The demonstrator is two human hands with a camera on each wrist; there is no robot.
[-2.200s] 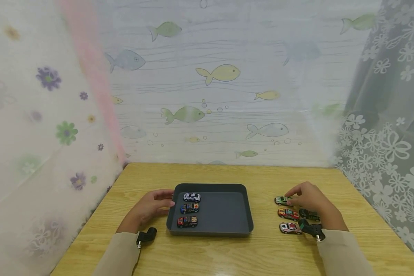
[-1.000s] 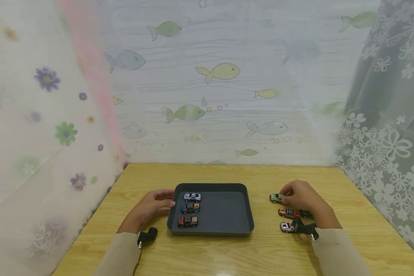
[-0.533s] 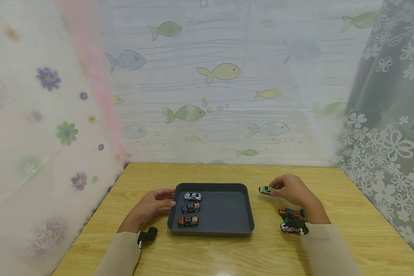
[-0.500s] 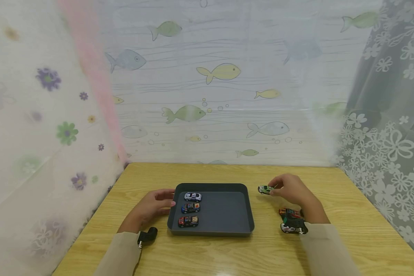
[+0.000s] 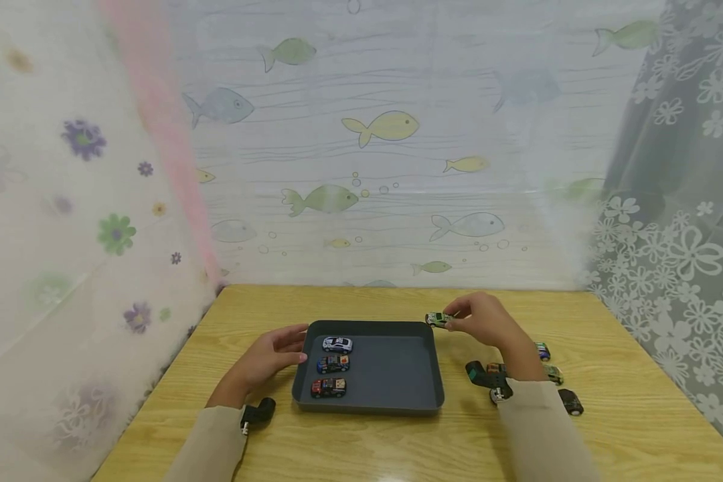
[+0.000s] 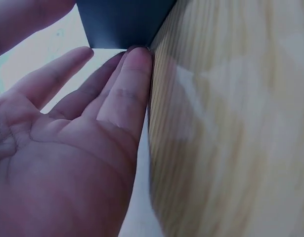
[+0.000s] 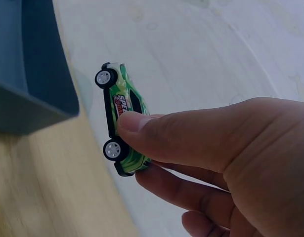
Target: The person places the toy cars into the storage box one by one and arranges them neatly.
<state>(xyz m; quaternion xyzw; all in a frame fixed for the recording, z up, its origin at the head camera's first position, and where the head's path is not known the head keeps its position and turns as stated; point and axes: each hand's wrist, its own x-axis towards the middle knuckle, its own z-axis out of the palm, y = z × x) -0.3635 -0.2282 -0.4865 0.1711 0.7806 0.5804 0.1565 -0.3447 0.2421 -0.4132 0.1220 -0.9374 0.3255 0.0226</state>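
My right hand (image 5: 485,321) pinches a green and white toy car (image 7: 123,116) between thumb and fingers. In the head view the car is at the far right corner of a dark grey tray (image 5: 391,407), off the table. With fairly straight fingers, my left hand (image 5: 271,358) touches the tray's left side. The left wrist view shows the left fingertips (image 6: 137,61) against the tray wall, low by the table. Three toy cars stand in a column along the tray's left: a white one (image 5: 337,345), a blue one (image 5: 334,363) and a red one (image 5: 329,387).
Several more toy cars stand on the wooden table (image 5: 367,448) at the right, partly hidden by the right arm; a black car (image 5: 571,402) is among them. Patterned curtains (image 5: 361,154) hang behind and at both sides.
My right hand has lifted the green toy car and carried it left to the tray's far right corner. More cars at the right have come into view. The left hand has stayed at the tray.
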